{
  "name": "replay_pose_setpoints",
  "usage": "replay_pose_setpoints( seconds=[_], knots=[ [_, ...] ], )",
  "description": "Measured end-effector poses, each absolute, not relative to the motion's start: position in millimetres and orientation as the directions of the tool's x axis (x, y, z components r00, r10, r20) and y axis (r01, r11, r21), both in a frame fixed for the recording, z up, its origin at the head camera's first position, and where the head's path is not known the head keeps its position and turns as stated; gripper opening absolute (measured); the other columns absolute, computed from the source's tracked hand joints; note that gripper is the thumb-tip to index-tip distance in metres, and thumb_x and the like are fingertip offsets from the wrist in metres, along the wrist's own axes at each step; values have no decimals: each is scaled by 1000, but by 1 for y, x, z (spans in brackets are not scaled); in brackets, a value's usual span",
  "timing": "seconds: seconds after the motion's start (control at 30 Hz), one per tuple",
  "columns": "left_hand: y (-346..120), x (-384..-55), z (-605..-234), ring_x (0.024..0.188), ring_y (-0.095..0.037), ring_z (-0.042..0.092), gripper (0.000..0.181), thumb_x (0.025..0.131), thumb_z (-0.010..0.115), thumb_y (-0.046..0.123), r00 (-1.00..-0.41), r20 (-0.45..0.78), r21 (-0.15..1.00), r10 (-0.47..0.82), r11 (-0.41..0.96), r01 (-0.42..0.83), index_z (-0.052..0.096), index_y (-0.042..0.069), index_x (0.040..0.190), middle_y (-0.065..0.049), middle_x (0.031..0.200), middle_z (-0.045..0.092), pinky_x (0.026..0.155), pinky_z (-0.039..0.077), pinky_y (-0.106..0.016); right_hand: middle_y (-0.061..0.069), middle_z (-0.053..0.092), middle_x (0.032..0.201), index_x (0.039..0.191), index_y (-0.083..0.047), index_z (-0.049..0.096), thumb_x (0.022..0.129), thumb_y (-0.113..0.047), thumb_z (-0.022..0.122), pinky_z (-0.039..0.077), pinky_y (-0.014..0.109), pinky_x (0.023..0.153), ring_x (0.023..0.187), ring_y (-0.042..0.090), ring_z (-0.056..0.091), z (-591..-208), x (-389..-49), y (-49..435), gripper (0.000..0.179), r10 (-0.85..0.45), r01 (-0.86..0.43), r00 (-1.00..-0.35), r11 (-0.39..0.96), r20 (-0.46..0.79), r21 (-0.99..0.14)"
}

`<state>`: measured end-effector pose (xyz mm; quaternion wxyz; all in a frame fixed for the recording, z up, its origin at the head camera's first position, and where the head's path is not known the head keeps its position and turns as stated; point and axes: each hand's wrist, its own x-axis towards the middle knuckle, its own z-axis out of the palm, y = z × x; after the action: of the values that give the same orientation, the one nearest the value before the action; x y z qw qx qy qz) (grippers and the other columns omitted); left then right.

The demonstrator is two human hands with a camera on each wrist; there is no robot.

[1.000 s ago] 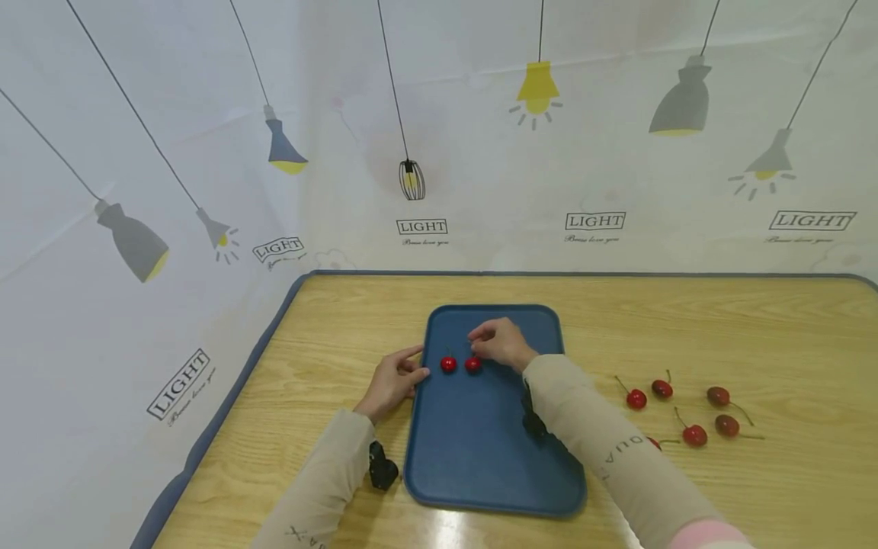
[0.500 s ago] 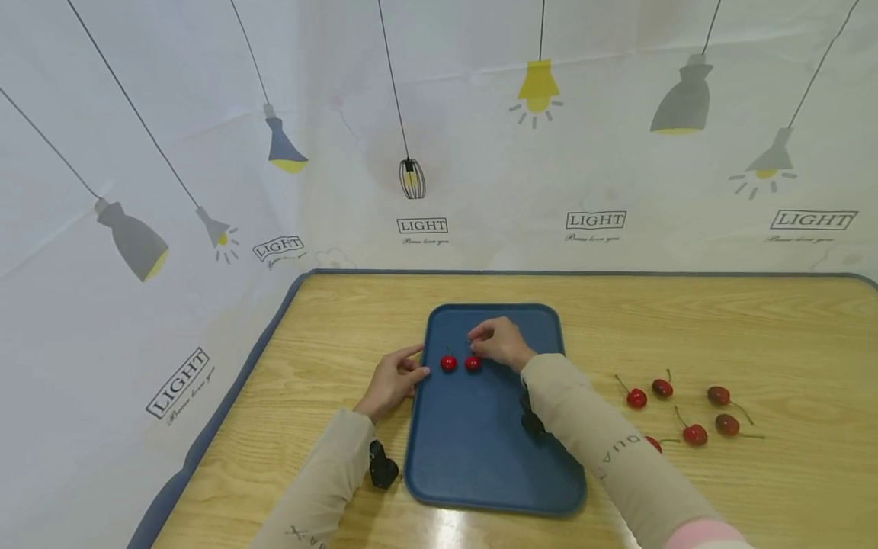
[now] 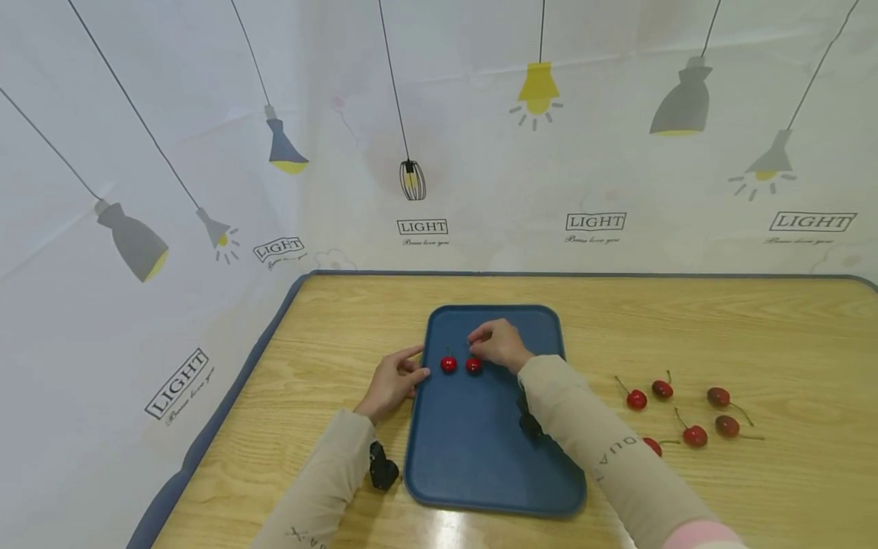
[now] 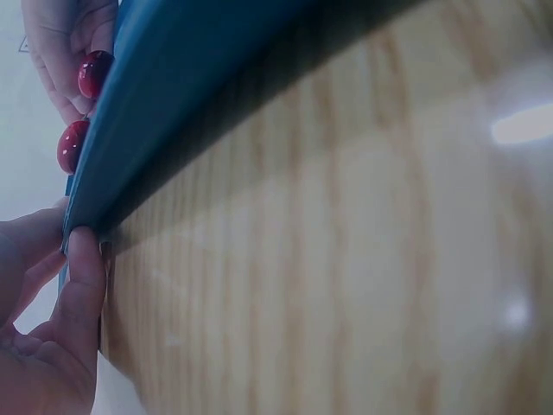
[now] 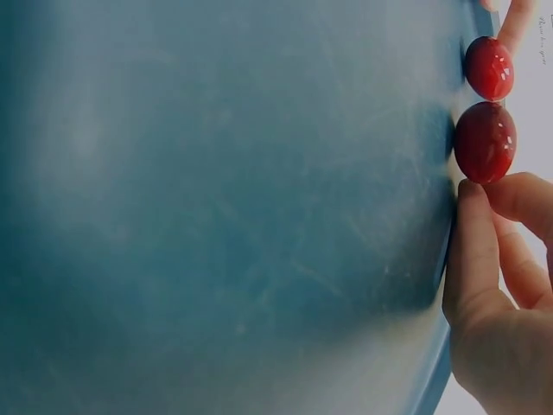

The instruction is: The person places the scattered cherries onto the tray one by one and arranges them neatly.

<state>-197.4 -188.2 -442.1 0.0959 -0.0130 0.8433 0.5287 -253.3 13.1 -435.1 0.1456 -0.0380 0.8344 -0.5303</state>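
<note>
A blue tray (image 3: 473, 450) lies on the wooden table, its left rim pinched between the thumb and fingers of my left hand (image 3: 389, 387). Two red cherries sit side by side in the tray's upper left part. Over the right-hand cherry (image 3: 473, 367) my right hand (image 3: 505, 345) is bent, with thumb and fingertips together at its stem, most of which they hide. The other cherry (image 3: 449, 365) stands to the left with its stem up, nearest my left hand. In the right wrist view the fingertips meet right beside the nearer cherry (image 5: 486, 143).
Right of the tray several loose cherries (image 3: 694, 435) with stems lie on the table (image 3: 789, 335); my right sleeve (image 3: 604, 435) partly covers one (image 3: 652, 446). A pale wall covering (image 3: 494, 168) printed with lamps stands behind and at the left.
Almost nothing differs. The right forearm has shifted slightly to the left, baring a little more of the cherry beside the sleeve. My left hand has stayed at the tray's rim.
</note>
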Motion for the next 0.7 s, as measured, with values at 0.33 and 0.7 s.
replay_pose_setpoints(
  seconds=[0.33, 0.7],
  knots=[
    [-189, -198, -443, 53, -12, 48, 48, 83, 61, 6, -982, -173, 891, 79, 438, -121, 47, 10, 129, -9, 86, 54, 48, 47, -26, 9, 61, 81, 93, 2, 66, 75, 0, 65, 48, 27, 63, 68, 15, 57, -436, -253, 12, 17, -193, 65, -965, 478, -177, -876],
    [-189, -197, -443, 54, -12, 48, 48, 84, 61, 7, -982, -167, 892, 88, 439, -112, 46, 9, 129, -9, 84, 54, 49, 47, -26, 10, 62, 85, 91, 3, 67, 76, 0, 64, 50, 27, 64, 69, 15, 59, -439, -253, 12, 15, -196, 42, -969, 479, -153, -877]
  ],
)
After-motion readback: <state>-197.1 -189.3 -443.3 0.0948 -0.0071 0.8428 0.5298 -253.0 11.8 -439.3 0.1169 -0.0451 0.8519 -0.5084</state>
